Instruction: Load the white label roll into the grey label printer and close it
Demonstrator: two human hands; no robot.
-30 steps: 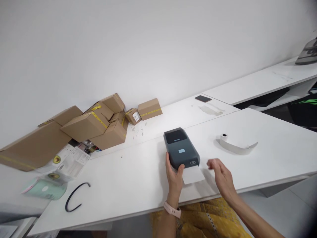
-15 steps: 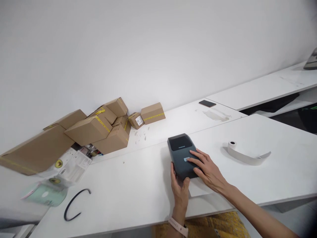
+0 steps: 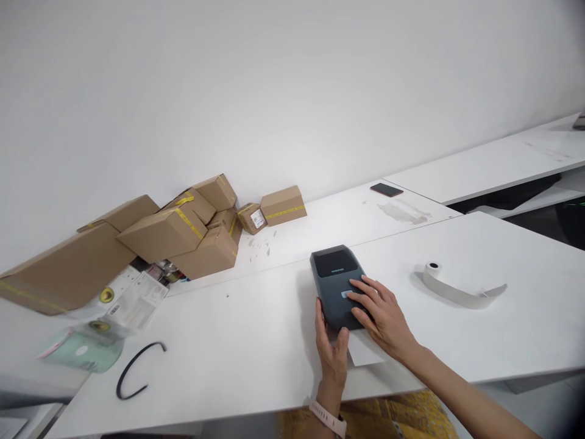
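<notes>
A dark teal portable printer with a black window and a small light-blue button lies on the white table in front of me. My left hand holds it by its left side and near end, fingers along the edge and thumb at the corner. My right hand rests on the printer's top with fingers spread, a fingertip touching the blue button. White paper shows below the printer's near end, partly under my right hand. To the right, a small roll of white paper stands partly unrolled, its strip curling along the table.
Cardboard boxes are piled at the back left, with a plastic bag of papers and a green pouch beside them. A black curved band lies front left. A dark phone lies near the wall.
The camera view has shifted slightly. Both hands stay on the printer in nearly the same pose; the right hand's fingers have moved only slightly.
</notes>
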